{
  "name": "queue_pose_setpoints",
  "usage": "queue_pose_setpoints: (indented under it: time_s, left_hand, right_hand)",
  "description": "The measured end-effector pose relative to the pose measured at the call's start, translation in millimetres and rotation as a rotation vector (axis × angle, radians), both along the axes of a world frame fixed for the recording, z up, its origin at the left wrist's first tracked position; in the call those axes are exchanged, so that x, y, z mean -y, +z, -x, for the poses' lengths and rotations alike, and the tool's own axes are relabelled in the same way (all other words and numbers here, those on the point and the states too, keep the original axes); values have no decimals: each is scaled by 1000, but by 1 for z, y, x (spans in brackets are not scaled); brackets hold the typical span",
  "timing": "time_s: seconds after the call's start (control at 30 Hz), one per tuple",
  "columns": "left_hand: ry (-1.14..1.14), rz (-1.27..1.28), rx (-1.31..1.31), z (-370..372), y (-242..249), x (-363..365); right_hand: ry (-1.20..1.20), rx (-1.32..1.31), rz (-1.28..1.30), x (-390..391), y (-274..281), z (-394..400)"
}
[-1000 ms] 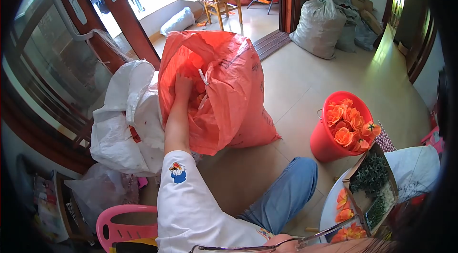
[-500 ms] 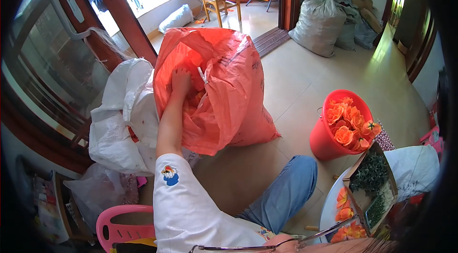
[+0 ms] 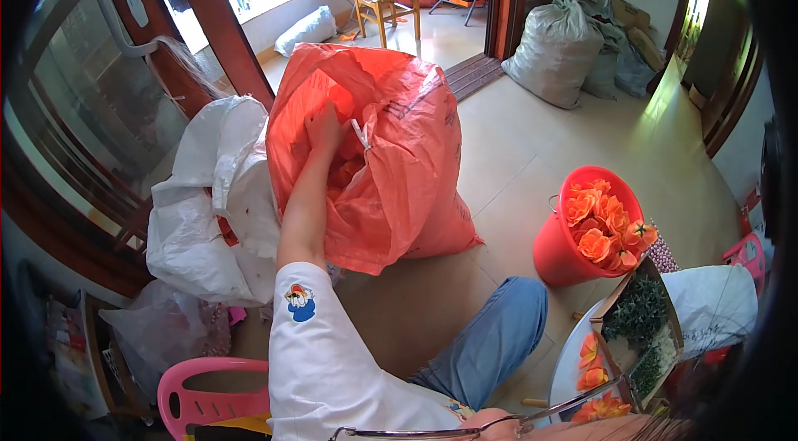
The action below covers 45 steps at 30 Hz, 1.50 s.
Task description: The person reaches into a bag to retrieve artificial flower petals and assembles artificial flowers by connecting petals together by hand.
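At centre frame the left hand (image 3: 322,129) was buried in the orange sack (image 3: 391,167), fingers hidden, grip unclear; the bucket (image 3: 559,251) at right looked already full of flowers (image 3: 603,221), more apparently left inside

The left hand (image 3: 322,129) reaches into the orange sack (image 3: 391,150) at upper centre; its fingertips are hidden among the contents. The right hand lies outside the frame.

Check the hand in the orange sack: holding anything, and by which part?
Cannot tell. The left hand reaches into the open mouth of the orange sack; its fingers are curled among orange contents, any hold hidden. The right hand is out of view.
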<state>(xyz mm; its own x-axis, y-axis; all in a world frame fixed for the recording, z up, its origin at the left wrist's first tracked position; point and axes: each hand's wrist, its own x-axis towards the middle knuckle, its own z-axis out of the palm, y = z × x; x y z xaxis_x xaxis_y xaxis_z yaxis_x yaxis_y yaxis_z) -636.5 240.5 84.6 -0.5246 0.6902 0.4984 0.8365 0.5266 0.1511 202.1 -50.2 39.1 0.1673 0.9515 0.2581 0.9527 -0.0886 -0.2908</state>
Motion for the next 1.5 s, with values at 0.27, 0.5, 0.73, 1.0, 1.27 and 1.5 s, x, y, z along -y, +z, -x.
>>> queue_pose_setpoints:
  time_s: [0.27,0.5,0.73,1.0,1.27,1.5]
  left_hand:
    - [80,-116,110,9,3,-24]
    - [-40,-444,499,53,-2,-13]
    - [-278,-913,1205,9,26,40]
    - [-614,-995,1268,-94,85,94]
    - [-716,-912,1202,-268,136,147]
    - [-1123,-545,1170,-431,88,168]
  right_hand:
    - [25,51,-2,6,-21,-23]
    - [27,59,22,5,-3,-8]
    - [153,155,-123,-1,5,-6]
    - [44,87,14,3,24,7]
    - [-80,-150,-461,6,-47,-29]
    - [-105,-740,-145,43,19,67]
